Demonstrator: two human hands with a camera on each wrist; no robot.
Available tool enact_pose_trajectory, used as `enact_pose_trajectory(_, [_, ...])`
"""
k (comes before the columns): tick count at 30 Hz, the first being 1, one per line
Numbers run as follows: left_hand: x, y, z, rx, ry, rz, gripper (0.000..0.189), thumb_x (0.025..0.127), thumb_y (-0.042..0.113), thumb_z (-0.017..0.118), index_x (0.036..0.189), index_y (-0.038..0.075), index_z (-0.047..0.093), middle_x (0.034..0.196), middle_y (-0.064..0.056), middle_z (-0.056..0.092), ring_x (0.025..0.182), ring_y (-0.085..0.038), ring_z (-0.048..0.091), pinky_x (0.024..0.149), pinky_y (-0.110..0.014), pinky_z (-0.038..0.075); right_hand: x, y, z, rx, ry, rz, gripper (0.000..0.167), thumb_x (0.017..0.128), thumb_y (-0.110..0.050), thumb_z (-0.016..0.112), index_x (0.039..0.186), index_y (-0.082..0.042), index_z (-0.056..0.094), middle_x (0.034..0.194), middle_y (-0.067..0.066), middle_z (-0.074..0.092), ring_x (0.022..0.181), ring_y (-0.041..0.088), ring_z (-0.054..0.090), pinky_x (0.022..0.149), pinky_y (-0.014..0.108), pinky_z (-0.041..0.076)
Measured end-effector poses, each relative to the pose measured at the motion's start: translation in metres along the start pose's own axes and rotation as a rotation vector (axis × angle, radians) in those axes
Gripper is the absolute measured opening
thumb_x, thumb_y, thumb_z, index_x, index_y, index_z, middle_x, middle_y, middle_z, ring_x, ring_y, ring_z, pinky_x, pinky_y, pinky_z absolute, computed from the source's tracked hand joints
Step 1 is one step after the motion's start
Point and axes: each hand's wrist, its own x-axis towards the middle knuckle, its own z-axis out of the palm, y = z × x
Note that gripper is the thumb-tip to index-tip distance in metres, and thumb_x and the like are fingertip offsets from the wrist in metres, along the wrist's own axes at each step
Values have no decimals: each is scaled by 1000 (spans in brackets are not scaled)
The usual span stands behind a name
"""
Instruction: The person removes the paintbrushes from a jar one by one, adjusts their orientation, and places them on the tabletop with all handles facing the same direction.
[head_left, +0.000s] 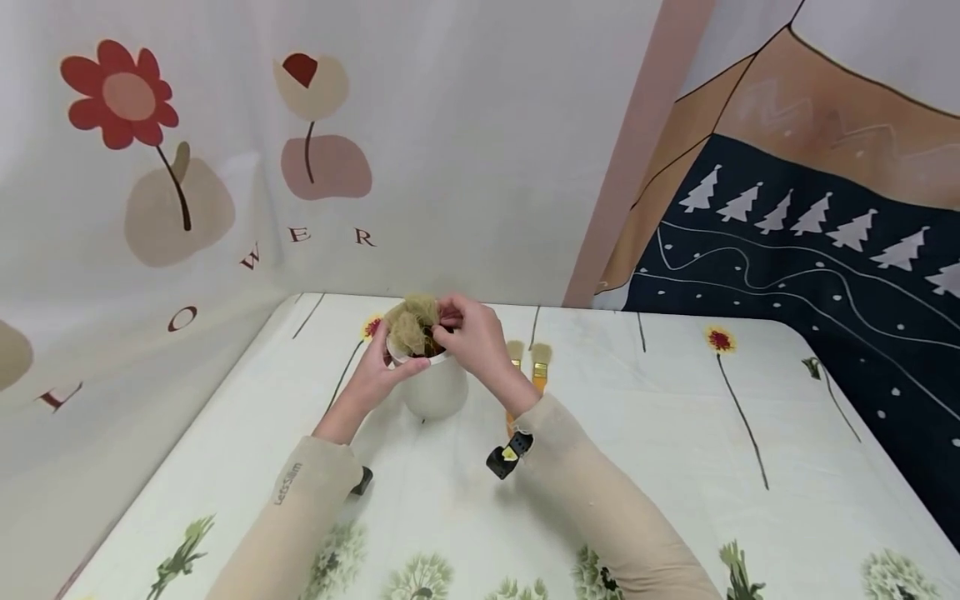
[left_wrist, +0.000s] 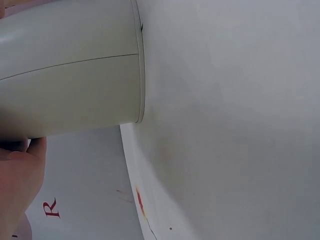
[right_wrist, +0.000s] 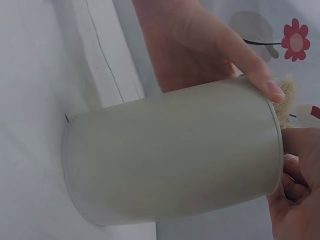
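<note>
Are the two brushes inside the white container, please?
No, in the head view the brushes lie on the table to the right of the container, outside it.

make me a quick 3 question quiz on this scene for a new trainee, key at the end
1. How many brushes lie on the table?
2. True or false: the right hand is holding a brush.
3. Where is the thumb of the left hand?
a) under the pot's base
b) at the pot's rim
c) flat on the table

Key:
1. Two.
2. False; its fingers are at the pot's mouth, by the fuzzy tuft.
3. b
</note>
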Motion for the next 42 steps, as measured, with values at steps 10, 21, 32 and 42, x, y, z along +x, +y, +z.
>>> enact_pose_trajectory(10, [-1, 2, -2, 12, 6, -15, 96, 92, 31, 69, 161, 14, 4, 167, -16, 10, 154, -40, 13, 120, -67, 15, -2, -2, -1, -16, 91, -177, 20, 92, -3, 66, 111, -2, 66, 102, 12, 69, 94, 20, 71, 80, 22, 60])
enact_pose_trajectory(21, [-1, 1, -4, 16, 26, -51, 97, 91, 31, 70, 161, 14, 5, 168, -15, 8, 155, -39, 10, 122, -65, 11, -1, -15, -30, 145, 137, -191, 21, 93, -4, 65, 114, -1, 64, 107, 14, 67, 101, 25, 70, 83, 27, 60])
enact_pose_trajectory(32, [0, 1, -3, 18, 25, -75, 96, 90, 28, 70, 161, 14, 6, 167, -18, 12, 154, -40, 12, 123, -63, 11, -8, -24, -62, 278, 223, -185, 23, 92, -3, 66, 115, 1, 63, 109, 16, 67, 102, 27, 70, 85, 31, 60])
enact_pose_trajectory(42, [1, 2, -2, 42, 21, -76, 100, 89, 31, 71, 161, 14, 5, 167, -19, 11, 154, -42, 12, 123, -63, 13, -22, -17, -91, 421, 330, -197, 26, 90, 1, 67, 116, 6, 61, 106, 9, 65, 94, 6, 68, 79, 16, 57])
